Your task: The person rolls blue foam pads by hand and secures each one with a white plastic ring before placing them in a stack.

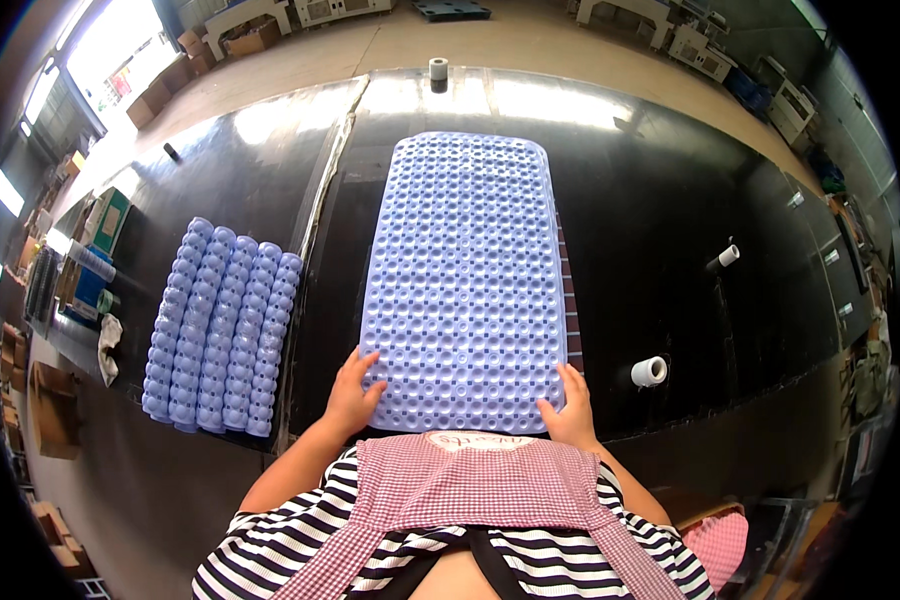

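A light-blue bath mat [464, 270] covered in round bumps lies flat and lengthwise on the black table in front of me. My left hand [353, 392] rests at its near left corner, fingers spread, thumb over the edge. At the near right corner my right hand [572, 408] touches the mat's edge with its fingers apart. To the left, several rolled mats [225, 330] of the same blue lie side by side. Dark reddish striped material [572, 300] shows along the mat's right side; the rest of it is hidden beneath.
On the black table [660, 220] a white roll [649, 372] lies at the right, a smaller roll [729, 254] beyond it. Another white roll [438, 69] stands at the far edge. A green box [107, 219] and a crumpled white cloth [109, 350] are at the left.
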Demonstrator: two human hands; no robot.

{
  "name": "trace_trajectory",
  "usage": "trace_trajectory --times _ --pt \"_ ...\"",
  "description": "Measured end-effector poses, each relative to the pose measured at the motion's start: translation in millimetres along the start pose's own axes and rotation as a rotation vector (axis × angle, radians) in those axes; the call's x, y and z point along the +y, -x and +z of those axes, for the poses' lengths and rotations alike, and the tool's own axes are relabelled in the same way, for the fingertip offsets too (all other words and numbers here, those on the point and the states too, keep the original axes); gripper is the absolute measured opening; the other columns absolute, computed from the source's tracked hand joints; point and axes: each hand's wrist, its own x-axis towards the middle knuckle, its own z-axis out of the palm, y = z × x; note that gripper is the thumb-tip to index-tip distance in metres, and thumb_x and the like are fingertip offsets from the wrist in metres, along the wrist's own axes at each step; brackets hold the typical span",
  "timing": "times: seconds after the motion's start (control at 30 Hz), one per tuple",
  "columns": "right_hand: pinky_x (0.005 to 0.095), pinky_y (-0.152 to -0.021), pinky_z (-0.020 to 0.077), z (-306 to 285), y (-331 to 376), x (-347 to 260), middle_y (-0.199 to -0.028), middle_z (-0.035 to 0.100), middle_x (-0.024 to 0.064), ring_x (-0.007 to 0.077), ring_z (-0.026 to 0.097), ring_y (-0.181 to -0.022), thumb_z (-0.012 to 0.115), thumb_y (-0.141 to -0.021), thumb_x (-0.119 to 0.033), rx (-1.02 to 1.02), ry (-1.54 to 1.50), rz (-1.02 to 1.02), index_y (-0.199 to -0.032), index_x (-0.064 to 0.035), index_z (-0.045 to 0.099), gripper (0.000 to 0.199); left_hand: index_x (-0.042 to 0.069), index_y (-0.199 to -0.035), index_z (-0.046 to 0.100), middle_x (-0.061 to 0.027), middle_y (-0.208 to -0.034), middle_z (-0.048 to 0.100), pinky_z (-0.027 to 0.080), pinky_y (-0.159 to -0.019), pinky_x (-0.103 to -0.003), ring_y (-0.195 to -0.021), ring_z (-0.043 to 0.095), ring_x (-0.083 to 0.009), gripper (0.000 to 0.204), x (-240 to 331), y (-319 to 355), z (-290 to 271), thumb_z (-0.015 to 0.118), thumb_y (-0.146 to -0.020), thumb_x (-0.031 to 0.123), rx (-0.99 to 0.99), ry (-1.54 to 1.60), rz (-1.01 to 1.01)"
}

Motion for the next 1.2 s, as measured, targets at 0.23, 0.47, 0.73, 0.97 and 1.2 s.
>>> trace_trajectory --times 0.23,0.47,0.73,0.97,1.2 --pt "0.0479 -0.121 0.0305 17.0 14.0 -14.5 -0.163 0.028 0.0279 0.0425 0.029 -0.152 0.079 -0.082 -0.016 0.071 0.188 -0.096 -0.151 -0.0075 0.05 0.075 0.009 -0.136 0.063 -0.0275 -0.163 0.031 0.038 -0.117 -0.047 -0.143 0.042 -0.0444 0.05 29.3 24.2 6.9 0.076 -0.088 0.015 0.035 -0.154 0.065" --pt "0.0299 -0.068 0.0553 -36.3 -6.0 -28.7 -0.094 0.072 0.0102 0.0195 0.069 -0.074 0.072 -0.093 -0.013 -0.455 -0.63 0.426 -0.123 -0.0023 0.07 0.032 0.007 -0.124 0.067 -0.0071 -0.114 0.069 0.053 -0.093 -0.028 -0.1 0.067 -0.0171 0.025 53.6 20.9 -44.7 0.064 -0.102 0.018 -0.499 0.641 -0.7" --pt "0.0398 -0.109 0.0469 -18.4 -36.7 -56.7 -0.153 0.041 0.0327 0.034 0.052 -0.138 0.058 -0.103 -0.016 -0.215 -1.248 0.276 -0.165 -0.0125 -0.003 0.087 0.008 -0.159 0.031 -0.0235 -0.151 0.046 0.049 -0.109 -0.041 -0.131 0.055 -0.0318 0.061 57.2 -1.9 19.2 0.058 -0.105 0.016 0.127 1.302 -0.225" --pt "0.0407 -0.093 0.0492 9.6 -41.3 -58.2 -0.127 0.065 0.0062 0.0284 0.058 -0.104 0.073 -0.088 -0.009 -0.004 0.333 -0.51 -0.137 -0.0084 0.065 0.05 0.011 -0.133 0.065 -0.0113 -0.136 0.059 0.045 -0.097 -0.045 -0.106 0.057 -0.0328 0.047 55.0 -14.9 28.0 0.065 -0.086 0.006 0.075 -0.468 0.444" --pt "0.0407 -0.095 0.0466 10.6 -23.8 -61.4 -0.106 0.064 0.0064 0.0285 0.059 -0.107 0.08 -0.076 -0.013 0.033 0.374 -0.616 -0.111 -0.0097 0.074 0.035 0.015 -0.121 0.069 -0.0046 -0.12 0.06 0.042 -0.098 -0.045 -0.115 0.054 -0.0283 0.036 42.7 7.9 23.7 0.068 -0.085 0.009 0.009 -0.487 0.472"
